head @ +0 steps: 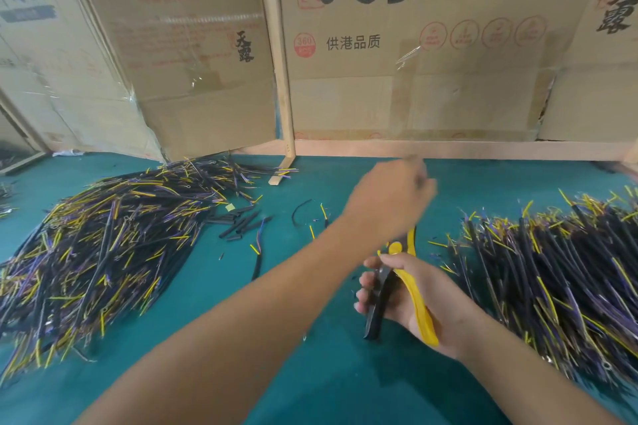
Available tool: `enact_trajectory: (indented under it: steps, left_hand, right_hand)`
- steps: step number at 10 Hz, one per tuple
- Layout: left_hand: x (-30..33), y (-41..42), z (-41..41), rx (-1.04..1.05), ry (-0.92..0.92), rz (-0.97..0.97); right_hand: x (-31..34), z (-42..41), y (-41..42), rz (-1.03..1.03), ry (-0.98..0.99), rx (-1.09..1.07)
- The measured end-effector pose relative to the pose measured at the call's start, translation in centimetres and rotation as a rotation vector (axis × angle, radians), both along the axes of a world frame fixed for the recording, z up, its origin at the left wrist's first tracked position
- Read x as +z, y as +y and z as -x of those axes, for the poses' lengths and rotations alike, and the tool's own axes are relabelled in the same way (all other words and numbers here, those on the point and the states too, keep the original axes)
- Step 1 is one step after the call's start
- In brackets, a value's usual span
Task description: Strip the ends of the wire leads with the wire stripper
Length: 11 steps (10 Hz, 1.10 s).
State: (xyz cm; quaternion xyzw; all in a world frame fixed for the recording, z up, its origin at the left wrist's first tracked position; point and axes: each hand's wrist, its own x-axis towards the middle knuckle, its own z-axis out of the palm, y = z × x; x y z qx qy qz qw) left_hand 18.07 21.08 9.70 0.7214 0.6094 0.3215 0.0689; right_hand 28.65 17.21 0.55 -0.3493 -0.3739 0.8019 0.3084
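The wire stripper [400, 281] has one yellow handle and one black handle, spread apart, its head pointing away from the person; it sits between two heaps of wire leads; the left pile [100, 252] sprawls wide across the green mat, black sheaths with yellow and purple ends; the right pile [559, 279] lies denser, ends fanned leftwards.

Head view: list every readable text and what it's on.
"天露", big black brush: middle cardboard box
"温氏", red seal: same box
"无抗·原色": same box
"供港品质": same box
"360", red badge: same box
"天露", small: left cardboard box
Faded red print on the left box and the round red icons: unreadable.
Wire stripper: no text visible.
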Motion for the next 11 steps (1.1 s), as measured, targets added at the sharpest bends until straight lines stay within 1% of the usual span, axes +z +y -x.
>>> enact_trajectory:
  steps: [1, 2, 3, 4, 5, 6, 7, 8, 9, 10, 11]
  left_hand:
    - [-1.8, -2.0, 9.2, 0.280, 0.170, 0.102]
    - [-3.9, -5.4, 18.4, 0.560, 0.322, 0.296]
    - [-5.6, -8.7, 24.2, 0.736, 0.420, 0.341]
    - [-6.6, -10.5, 26.7, 0.833, 0.514, 0.269]
    - [-7.1, -11.4, 26.7, 0.884, 0.616, 0.224]
    - [-7.8, -11.7, 25.8, 0.910, 0.707, 0.261]
    - [-8.1, -11.6, 25.4, 0.899, 0.704, 0.268]
    - [-8.0, -11.7, 25.5, 0.893, 0.686, 0.270]
    - [-7.9, -11.8, 25.3, 0.870, 0.531, 0.167]
    - [-6.4, -12.3, 24.4, 0.724, 0.426, -0.224]
    - [-3.5, -14.0, 23.5, 0.539, 0.463, -0.679]
  right_hand:
    - [0.9, -0.1, -0.2, 0.030, 0.057, 0.007]
    - [0.8, 0.1, -0.3, 0.014, 0.052, 0.008]
    - [1.0, 0.1, -0.5, 0.006, 0.010, 0.049]
    - [1.2, 0.1, -0.6, -0.016, -0.058, 0.130]
    - [1.5, -0.3, -0.6, -0.061, -0.172, 0.194]
    - [1.7, -0.7, -0.9, -0.143, -0.356, 0.247]
    - [1.2, -0.5, -1.2, -0.234, -0.534, 0.237]
    - [1.1, -0.3, -1.5, -0.342, -0.715, 0.286]
    - [1.7, -0.6, -1.7, -0.500, -0.972, 0.307]
    - [2.2, -0.3, -2.7, -0.804, -1.334, 0.321]
    - [3.2, -0.1, -3.5, -1.088, -1.627, 0.243]
